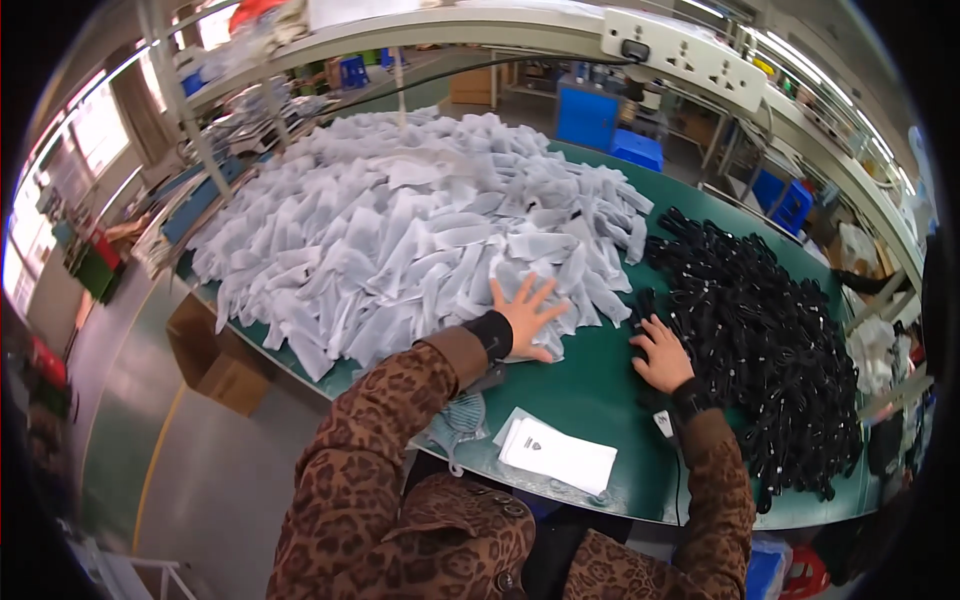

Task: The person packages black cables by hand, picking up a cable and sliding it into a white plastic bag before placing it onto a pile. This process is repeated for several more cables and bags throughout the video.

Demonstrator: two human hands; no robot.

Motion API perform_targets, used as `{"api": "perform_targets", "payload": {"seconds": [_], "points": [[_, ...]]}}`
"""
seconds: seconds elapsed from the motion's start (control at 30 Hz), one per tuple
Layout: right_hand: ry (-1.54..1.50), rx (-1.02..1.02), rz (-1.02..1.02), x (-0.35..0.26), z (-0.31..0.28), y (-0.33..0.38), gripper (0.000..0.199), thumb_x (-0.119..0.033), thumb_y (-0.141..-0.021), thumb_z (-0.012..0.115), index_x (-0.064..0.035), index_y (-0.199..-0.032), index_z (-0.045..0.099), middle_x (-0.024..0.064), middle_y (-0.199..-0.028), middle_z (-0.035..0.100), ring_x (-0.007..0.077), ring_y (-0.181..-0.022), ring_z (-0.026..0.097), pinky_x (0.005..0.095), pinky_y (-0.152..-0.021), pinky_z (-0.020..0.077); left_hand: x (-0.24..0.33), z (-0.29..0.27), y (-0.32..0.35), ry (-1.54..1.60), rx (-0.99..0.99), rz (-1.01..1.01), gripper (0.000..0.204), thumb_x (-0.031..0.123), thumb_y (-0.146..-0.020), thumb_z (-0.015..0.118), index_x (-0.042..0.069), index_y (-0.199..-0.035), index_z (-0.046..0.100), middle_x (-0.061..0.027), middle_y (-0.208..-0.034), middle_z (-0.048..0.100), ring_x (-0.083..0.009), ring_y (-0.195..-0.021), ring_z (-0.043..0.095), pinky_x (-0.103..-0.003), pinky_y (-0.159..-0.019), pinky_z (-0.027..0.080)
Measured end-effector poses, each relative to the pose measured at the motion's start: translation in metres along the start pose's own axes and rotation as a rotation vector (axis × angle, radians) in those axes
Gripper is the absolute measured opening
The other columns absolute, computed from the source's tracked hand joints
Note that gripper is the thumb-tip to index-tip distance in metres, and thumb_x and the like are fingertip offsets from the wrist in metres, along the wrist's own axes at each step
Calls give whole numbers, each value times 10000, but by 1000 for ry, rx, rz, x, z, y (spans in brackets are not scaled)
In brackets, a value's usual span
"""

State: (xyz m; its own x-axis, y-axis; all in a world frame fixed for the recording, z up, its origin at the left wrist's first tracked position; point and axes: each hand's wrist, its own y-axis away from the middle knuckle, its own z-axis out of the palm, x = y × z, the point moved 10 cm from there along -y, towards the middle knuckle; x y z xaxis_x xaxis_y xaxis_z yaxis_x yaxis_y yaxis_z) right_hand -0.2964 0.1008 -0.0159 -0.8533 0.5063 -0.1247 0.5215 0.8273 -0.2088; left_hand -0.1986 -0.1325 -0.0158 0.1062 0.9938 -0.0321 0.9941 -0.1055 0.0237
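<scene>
My left hand [527, 318] lies with its fingers spread on the near edge of a big heap of whitish translucent wrapped pouches [400, 235]. It grips nothing. To the right, my right hand [663, 355] rests near the green tabletop [590, 375], fingers apart, beside a mound of bundled black cords [760, 340]. Its fingertips are close to a few black cords at the mound's left edge; I cannot tell whether they touch. Nearer to me lies a small stack of white printed slips [558, 455]. Just below my right wrist is a small white tag [663, 424].
A pale blue-green mask-like item [462, 415] lies at the table's front edge. On the floor at left stands an open cardboard box [225, 365]. A shelf beam with a power strip [685, 60] spans the back, and a blue cabinet [588, 115] stands behind the table.
</scene>
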Motion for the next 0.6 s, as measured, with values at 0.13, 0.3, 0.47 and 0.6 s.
{"api": "perform_targets", "payload": {"seconds": [0.13, 0.3, 0.47, 0.6], "points": [[-104, -12, -88, -19, -17, 35, 346, -199, -771, 695, -98, -1098, 644, 172, -1406, 512, 373, -1386, 398, 496, -1108, 371, 34, -53, 83, 107, 305, 67, 767, 537, -767, 753, 210, -1411, 496, -136, -1470, 380, -383, -1361, 350, -664, -995, 323], [-12, 109, 59, -47, -49, 69, 314, -86, -745, 723, -44, -1036, 613, 200, -1316, 534, 394, -1272, 467, 481, -1009, 431, -5, -36, 219, 230, 386, -217, 462, 370, -787, 773, 98, -1132, 630, -84, -996, 521, -296, -989, 509, -430, -815, 395], [96, 171, 265, -21, -33, 90, 318, -19, -740, 706, -19, -1029, 571, 189, -1182, 586, 356, -1088, 556, 442, -840, 481, -7, 17, 236, 281, 408, -166, 336, 300, -800, 752, 82, -1015, 615, -106, -974, 517, -317, -953, 521, -414, -786, 399], [-15, 335, 338, -14, -41, 99, 366, 2, -796, 658, -15, -1141, 536, 199, -1082, 629, 387, -986, 613, 438, -796, 508, -11, 29, 217, 199, 420, -159, 261, 241, -801, 738, 74, -910, 569, -121, -957, 512, -349, -930, 527, -431, -751, 410]]}}
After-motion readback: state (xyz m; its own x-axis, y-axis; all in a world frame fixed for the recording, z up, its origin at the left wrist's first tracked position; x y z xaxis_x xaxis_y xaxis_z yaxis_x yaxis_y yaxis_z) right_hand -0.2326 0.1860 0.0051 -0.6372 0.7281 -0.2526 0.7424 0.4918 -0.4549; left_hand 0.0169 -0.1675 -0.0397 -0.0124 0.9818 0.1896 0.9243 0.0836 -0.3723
